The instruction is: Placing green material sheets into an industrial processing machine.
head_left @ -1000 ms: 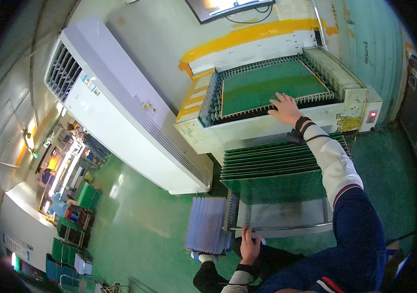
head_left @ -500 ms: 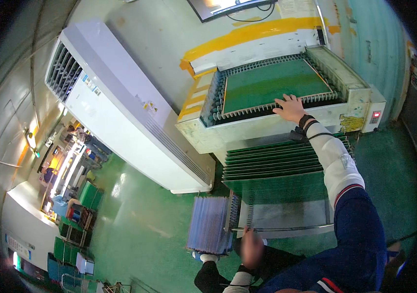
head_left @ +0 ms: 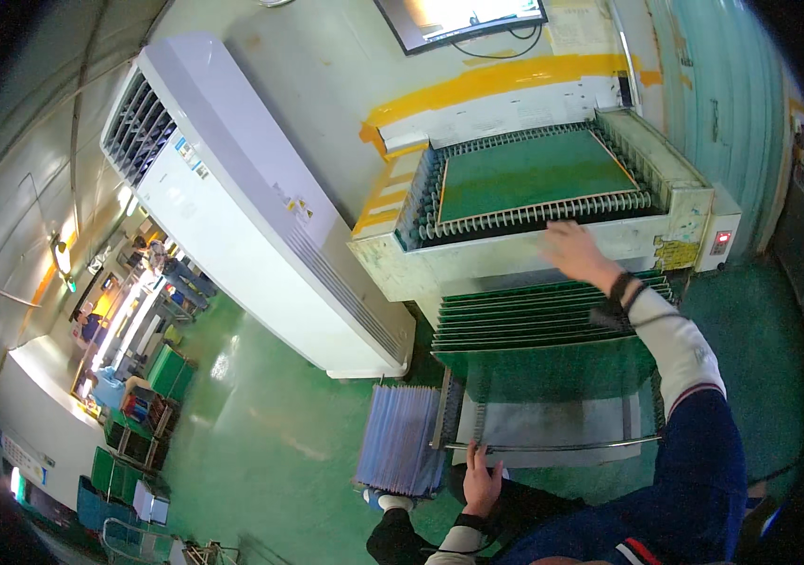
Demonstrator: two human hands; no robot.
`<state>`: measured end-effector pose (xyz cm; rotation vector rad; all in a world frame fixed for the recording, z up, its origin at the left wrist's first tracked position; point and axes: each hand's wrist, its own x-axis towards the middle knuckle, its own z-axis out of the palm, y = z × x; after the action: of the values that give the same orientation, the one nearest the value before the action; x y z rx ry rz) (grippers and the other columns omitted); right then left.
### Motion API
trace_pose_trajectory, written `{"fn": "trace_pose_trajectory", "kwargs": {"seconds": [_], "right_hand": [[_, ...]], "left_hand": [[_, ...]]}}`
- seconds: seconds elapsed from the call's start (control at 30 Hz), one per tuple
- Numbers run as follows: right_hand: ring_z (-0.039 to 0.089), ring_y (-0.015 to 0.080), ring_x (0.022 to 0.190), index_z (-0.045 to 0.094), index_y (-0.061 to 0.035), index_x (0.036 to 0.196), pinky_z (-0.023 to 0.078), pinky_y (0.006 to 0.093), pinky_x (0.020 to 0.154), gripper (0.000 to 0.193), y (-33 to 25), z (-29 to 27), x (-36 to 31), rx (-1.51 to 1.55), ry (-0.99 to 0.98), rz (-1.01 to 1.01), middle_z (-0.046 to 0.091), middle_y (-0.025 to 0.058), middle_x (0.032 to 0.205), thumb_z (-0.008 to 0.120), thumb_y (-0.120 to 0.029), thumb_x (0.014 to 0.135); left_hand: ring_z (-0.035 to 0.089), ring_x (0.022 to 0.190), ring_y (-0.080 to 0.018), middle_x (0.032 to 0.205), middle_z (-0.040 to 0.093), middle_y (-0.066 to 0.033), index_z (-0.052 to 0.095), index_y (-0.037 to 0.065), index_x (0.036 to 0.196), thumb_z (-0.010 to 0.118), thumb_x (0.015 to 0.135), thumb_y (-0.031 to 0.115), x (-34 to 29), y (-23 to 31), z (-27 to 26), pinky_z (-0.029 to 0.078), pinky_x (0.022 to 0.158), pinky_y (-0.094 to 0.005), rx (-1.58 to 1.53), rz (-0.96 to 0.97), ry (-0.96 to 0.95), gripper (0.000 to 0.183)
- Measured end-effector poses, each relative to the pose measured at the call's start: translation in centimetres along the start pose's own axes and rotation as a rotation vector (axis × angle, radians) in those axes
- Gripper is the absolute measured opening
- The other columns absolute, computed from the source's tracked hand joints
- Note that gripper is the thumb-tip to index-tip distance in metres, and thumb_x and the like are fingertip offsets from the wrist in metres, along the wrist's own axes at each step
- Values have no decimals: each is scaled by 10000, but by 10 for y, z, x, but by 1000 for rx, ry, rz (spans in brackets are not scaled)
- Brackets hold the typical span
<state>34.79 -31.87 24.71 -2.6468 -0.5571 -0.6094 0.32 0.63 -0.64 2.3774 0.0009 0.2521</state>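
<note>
A green circuit-board panel (head_left: 536,174) lies flat on the rollers of the conveyor machine (head_left: 534,252). My right hand (head_left: 579,252) is in front of the machine's front edge, slightly blurred, its fingers stretched out with nothing in them. Below it, a rack holds several upright green panels (head_left: 524,314) in a row, and my right forearm passes over their right end. My left hand (head_left: 484,485) is low in the view, fingers extended and their tips at the metal bar (head_left: 552,448) along the rack's near side.
Beside the rack stands a bundle of thin, pale violet sheets (head_left: 400,438), close to my foot. A tall white air conditioner (head_left: 270,235) leans across the left in this view. A monitor (head_left: 463,21) hangs above. People work at a lit bench (head_left: 133,315) far left.
My right hand has drawn back from the panel's near edge toward me, off the rollers. The left hand stays by the bar, its fingers now clearly extended. The view has tilted slightly.
</note>
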Motion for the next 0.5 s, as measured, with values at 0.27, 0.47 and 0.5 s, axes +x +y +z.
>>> {"fn": "trace_pose_trajectory", "kwargs": {"seconds": [0.27, 0.47, 0.5], "right_hand": [[427, 401, 1393, 609, -79, 1353, 348, 548, 1142, 546, -76, -31, -158, 33, -119, -169, 455, 170, 1538, 697, -407, 926], [363, 374, 1460, 507, -83, 1467, 317, 556, 1173, 662, -91, -27, -206, 29, -193, -61, 426, 164, 1562, 723, -376, 913], [363, 374, 1460, 507, -83, 1467, 317, 556, 1173, 662, -94, -27, -208, 27, -194, -61, 426, 164, 1562, 723, -376, 913]], "left_hand": [[566, 1249, -482, 1572, 378, -239, 493, 48, 1403, 704, 928, 260, -2, 4, -1, 538, 950, -492, -16, -31, 5, 561], [589, 1226, -463, 1577, 382, -222, 496, 42, 1396, 710, 915, 236, -3, 2, -2, 551, 925, -482, -14, 10, 39, 562], [589, 1226, -463, 1577, 382, -222, 496, 42, 1396, 710, 915, 236, -4, 1, 0, 551, 925, -482, -16, 11, 39, 562]]}}
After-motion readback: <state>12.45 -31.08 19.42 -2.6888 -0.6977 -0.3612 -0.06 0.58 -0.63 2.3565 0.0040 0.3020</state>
